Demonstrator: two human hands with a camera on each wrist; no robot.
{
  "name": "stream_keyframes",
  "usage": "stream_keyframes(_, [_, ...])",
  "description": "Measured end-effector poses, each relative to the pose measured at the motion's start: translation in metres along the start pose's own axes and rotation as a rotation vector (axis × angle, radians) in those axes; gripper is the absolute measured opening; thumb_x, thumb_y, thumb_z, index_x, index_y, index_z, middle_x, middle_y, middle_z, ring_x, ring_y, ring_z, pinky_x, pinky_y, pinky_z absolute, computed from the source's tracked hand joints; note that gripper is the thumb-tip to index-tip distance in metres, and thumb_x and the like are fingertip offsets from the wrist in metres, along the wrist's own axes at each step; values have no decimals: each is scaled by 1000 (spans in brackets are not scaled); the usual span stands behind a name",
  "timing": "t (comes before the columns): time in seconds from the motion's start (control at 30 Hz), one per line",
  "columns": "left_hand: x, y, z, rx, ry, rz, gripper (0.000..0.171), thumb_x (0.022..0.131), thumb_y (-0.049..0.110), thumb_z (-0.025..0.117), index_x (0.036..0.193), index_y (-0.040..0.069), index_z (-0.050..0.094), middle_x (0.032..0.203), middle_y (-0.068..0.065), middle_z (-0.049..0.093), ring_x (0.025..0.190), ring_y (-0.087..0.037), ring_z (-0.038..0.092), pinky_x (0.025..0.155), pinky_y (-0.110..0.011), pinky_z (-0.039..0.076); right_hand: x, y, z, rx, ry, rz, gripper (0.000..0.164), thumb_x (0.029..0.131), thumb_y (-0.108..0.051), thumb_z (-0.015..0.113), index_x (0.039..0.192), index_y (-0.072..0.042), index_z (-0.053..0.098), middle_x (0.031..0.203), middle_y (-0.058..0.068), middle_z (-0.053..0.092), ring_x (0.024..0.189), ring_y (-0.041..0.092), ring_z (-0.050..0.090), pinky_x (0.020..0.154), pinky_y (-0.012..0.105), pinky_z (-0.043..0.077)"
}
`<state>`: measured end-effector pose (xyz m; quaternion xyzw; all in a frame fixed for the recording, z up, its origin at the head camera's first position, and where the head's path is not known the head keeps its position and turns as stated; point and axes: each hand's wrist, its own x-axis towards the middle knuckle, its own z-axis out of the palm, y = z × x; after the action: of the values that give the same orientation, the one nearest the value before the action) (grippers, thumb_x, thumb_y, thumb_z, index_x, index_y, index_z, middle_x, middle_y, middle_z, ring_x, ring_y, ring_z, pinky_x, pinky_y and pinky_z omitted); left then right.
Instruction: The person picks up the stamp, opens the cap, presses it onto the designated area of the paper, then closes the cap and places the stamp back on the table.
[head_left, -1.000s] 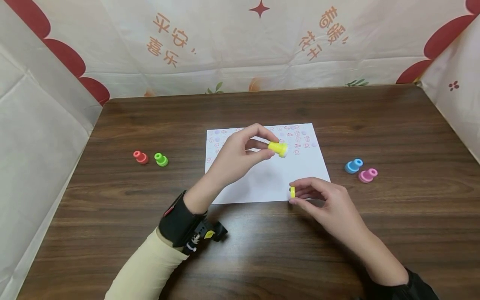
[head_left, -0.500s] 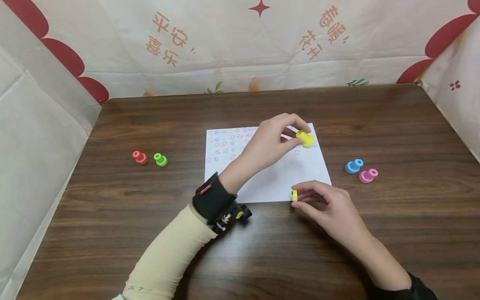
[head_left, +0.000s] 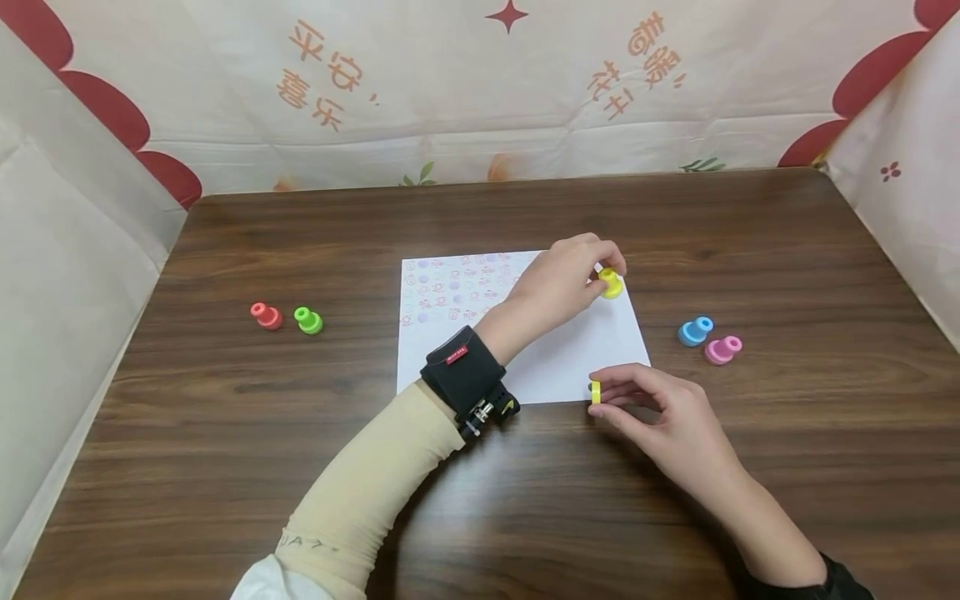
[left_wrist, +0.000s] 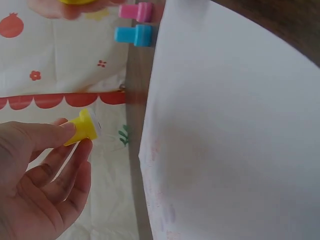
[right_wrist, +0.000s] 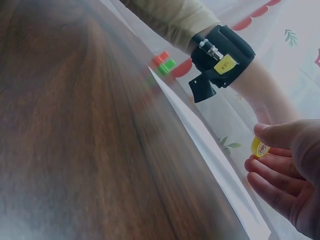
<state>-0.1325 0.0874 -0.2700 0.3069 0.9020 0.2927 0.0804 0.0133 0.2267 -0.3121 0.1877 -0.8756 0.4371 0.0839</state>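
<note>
Faced a pale printed curtain (head_left: 480,100) beyond a dark wood-grain table (head_left: 195,467), with a sheet of white paper (head_left: 585,354) lying flat mid-table and small reddish and purple prints (head_left: 450,287) across its far part. Held a yellow toy stamp (head_left: 611,283) above the sheet's far right part, handle gripped between thumb and fingers of the left hand (head_left: 557,279), white end clear of the paper in the left wrist view. Pinched a yellow cap (head_left: 596,393) on edge between thumb and fingers of the right hand (head_left: 663,408), by the sheet's near right corner, with red marks on its face in the right wrist view. Saw a red stamp (head_left: 266,316) and a green stamp (head_left: 308,321) standing left of the sheet, and a blue stamp (head_left: 696,331) and a pink stamp (head_left: 723,350) close together on the right.

Judged the yellow toy stamp light and stiff, probably moulded plastic, hard to crush but smooth enough to twist under a loose pinch. Reckoned the narrow handle the best hold, well back from the white end, likely inked and apt to smear. Guessed the cap lighter still, best taken across its rim with gentle pressure.
</note>
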Motion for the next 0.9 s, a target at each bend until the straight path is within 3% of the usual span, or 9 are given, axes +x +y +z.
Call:
stream_keyframes(0.43, [19, -3, 16, 164, -111, -42, 22, 93, 15, 62, 113, 23, 65, 117, 7, 60, 96, -8, 52, 77, -24, 48, -3, 4, -1, 0, 7, 7, 33, 70, 6, 80, 99, -2, 68, 81, 0, 72, 74, 5, 67, 72, 9, 55])
stream_keyframes(0.9, [23, -7, 25, 203, -149, -57, 23, 93, 18, 62, 114, 27, 65, 120, 7, 59, 96, -9, 52, 80, -25, 47, -4, 10, 2, 2, 22, 13, 32, 70, 6, 80, 99, -2, 68, 80, 1, 72, 74, 5, 67, 72, 9, 55])
